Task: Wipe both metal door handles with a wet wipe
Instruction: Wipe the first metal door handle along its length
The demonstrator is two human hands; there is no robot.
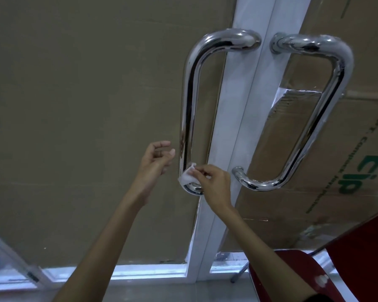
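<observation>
Two polished D-shaped metal handles are mounted on a white-framed double door. The left handle (189, 101) runs down to a lower bend, where a small white wet wipe (187, 178) lies against the metal. My right hand (216, 184) pinches that wipe at the bend and covers the handle's lower mount. Just left of the handle's bar, my left hand (154, 165) hovers with fingers loosely curled, holding nothing and not touching the handle. The right handle (327, 101) has nothing touching it.
Brown cardboard (74, 105) covers both door panes, with green print on the right sheet. A red chair (345, 264) stands at the lower right, close to my right forearm. The white door frame (244, 118) runs between the handles.
</observation>
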